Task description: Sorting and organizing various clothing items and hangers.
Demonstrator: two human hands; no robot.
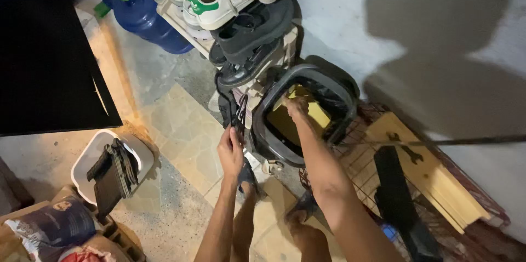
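right hand [296,107] reaches inside black bin [334,89], fingers curled on its yellow liner [287,122] | left hand [230,149] pinches black strap [239,113] just left of bin | bin tilted against shoe rack [181,18], mouth toward person

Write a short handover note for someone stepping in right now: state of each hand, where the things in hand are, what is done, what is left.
Left hand: gripping a black strap that hangs beside the black bin.
Right hand: reaching inside the bin, fingers at a yellow piece within; grip cannot be told.
The bin is tilted toward the camera, leaning by the shoe rack, next to a wire rack.
Done: bin opened and tilted, strap in hand.
Left: the yellow piece is not yet out.
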